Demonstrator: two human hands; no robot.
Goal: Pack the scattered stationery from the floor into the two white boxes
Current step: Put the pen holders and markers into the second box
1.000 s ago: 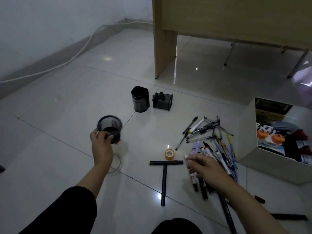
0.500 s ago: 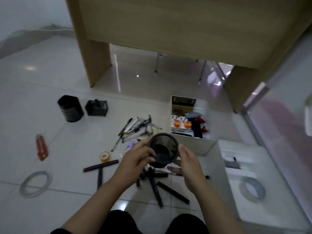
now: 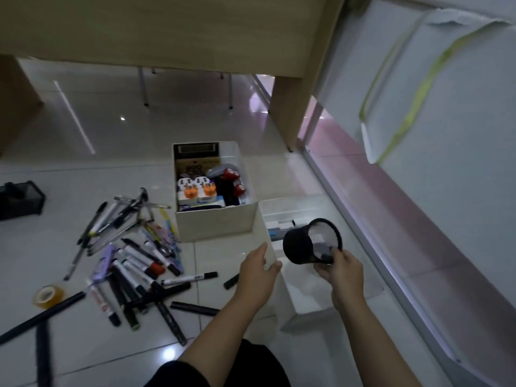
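The right hand [image 3: 342, 270] is gripping a black mesh pen cup [image 3: 311, 241], tilted over the near white box [image 3: 304, 303]. The left hand [image 3: 258, 275], fingers relaxed, is resting on that box's wall. The far white box [image 3: 215, 224] is holding several items. The pile of pens and markers [image 3: 134, 255], tape roll [image 3: 49, 296] and square mesh holder [image 3: 21, 199] are lying on the floor [image 3: 251, 152]; most packing appears outstanding.

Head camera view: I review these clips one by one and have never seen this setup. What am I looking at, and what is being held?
No machine here: a camera on a person's head looks down at their own two hands. The right hand grips a black mesh pen cup, tilted on its side, above the nearer white box. The left hand is open, its fingertips at that box's near wall. The farther white box already holds items. On the tiled floor lie a pile of markers and pens and a roll of clear tape.
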